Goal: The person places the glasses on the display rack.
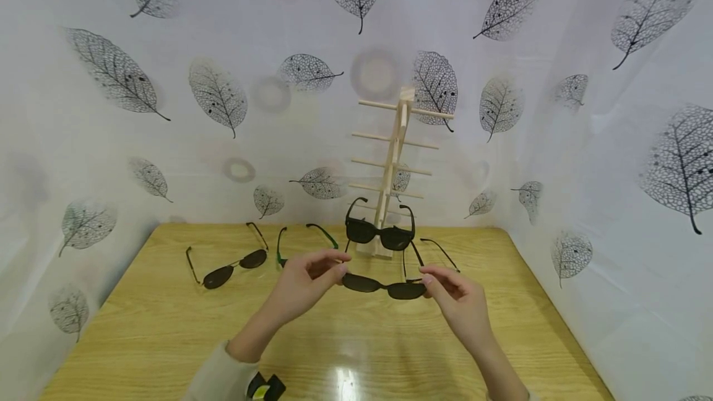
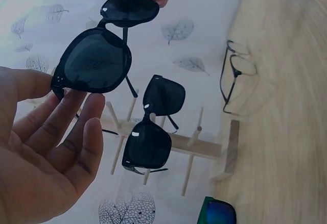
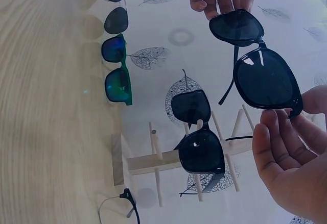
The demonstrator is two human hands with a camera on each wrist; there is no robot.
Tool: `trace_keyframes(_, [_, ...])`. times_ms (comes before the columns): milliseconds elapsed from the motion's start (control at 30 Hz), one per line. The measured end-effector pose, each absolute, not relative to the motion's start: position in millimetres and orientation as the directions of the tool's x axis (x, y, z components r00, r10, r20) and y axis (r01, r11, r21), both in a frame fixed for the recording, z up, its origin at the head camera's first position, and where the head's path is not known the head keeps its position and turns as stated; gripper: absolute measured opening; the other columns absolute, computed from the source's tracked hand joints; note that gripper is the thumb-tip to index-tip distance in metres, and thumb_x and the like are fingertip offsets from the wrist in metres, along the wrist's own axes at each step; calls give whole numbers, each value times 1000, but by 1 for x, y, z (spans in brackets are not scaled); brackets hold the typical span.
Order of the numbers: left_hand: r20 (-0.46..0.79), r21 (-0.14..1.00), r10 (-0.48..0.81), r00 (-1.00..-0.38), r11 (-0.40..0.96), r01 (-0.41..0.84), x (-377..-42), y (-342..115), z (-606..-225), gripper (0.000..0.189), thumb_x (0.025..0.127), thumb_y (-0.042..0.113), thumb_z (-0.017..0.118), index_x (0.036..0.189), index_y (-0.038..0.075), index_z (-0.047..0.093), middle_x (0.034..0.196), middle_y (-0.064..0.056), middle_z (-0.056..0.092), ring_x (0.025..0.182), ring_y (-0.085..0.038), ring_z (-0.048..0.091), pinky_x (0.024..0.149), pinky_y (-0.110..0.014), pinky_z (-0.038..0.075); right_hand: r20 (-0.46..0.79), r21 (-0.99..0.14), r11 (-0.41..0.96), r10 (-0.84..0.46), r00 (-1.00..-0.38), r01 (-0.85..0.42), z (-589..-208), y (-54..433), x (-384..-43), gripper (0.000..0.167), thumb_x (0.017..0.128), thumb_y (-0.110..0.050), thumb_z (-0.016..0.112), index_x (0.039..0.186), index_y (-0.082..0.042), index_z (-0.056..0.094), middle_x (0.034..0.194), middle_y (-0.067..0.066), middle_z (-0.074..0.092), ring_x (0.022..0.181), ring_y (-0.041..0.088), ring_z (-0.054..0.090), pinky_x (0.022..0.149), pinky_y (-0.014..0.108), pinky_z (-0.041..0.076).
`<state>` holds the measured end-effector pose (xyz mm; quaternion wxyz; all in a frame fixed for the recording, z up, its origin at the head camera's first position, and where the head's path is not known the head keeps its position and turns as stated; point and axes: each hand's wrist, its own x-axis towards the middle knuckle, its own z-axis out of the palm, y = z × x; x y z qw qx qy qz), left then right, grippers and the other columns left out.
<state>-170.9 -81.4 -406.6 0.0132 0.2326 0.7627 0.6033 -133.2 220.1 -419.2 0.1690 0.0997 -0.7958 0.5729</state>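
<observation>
Black sunglasses (image 1: 393, 289) up in front of wooden rack (image 1: 394, 153), over table (image 1: 167, 339); left hand (image 1: 303, 283) and right hand (image 1: 459, 307) pinch opposite ends. Second black pair (image 1: 391, 238) low on rack, covering part of it. Aviators (image 1: 218, 276), green-framed pair (image 3: 117, 85) left, clear glasses (image 2: 236, 72) right. Head view: left hand hides most of green-framed pair's lenses.

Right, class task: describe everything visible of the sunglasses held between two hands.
The sunglasses are black, glossy and plastic-looking, with dark rounded lenses, a narrow bridge and small pale dots at the outer corners. Arms unfolded toward the wooden rack, they are held above the table, left hand and right hand pinching opposite ends.
</observation>
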Motion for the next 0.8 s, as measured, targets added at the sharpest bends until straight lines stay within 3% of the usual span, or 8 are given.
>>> trace_keyframes(233, [254, 926, 346, -903, 184, 331, -183, -78, -397, 24, 103, 22, 70, 125, 14, 75, 100, -6, 78, 83, -11, 72, 66, -26, 53, 402, -872, 322, 45, -915, -368, -414, 220, -144, 15, 100, -2, 69, 112, 2, 77, 90, -4, 76, 73, 13, 72, 70, 24, 60])
trace_keyframes(467, [305, 919, 323, -896, 147, 366, -199, -75, -400, 25, 104, 18, 69, 125, 8, 75, 99, -13, 78, 80, -10, 70, 64, -25, 52, 397, -876, 323, 66, -915, -357, -411, 219, -155, 17, 101, -5, 70, 114, 2, 77, 99, -9, 77, 75, 14, 74, 67, 23, 59])
trace_keyframes(633, [303, 925, 289, -908, 141, 353, -207, -73, -402, 25, 104, 18, 69, 126, 8, 75, 103, -15, 79, 80, -9, 70, 66, -25, 54, 377, -886, 326, 88, -922, -330, -408, 218, -164, 16, 101, -8, 71, 114, -1, 79, 90, -7, 76, 75, 12, 72, 58, 21, 52])
trace_keyframes(800, [321, 923, 266, -909, 128, 363, -214, -70, -399, 25, 104, 14, 68, 126, 4, 75, 102, -17, 78, 73, -7, 67, 62, -24, 53, 354, -895, 327, 106, -929, -303, -405, 217, -171, 18, 102, -11, 70, 115, -1, 79, 87, -5, 76, 74, 12, 73, 59, 21, 52])
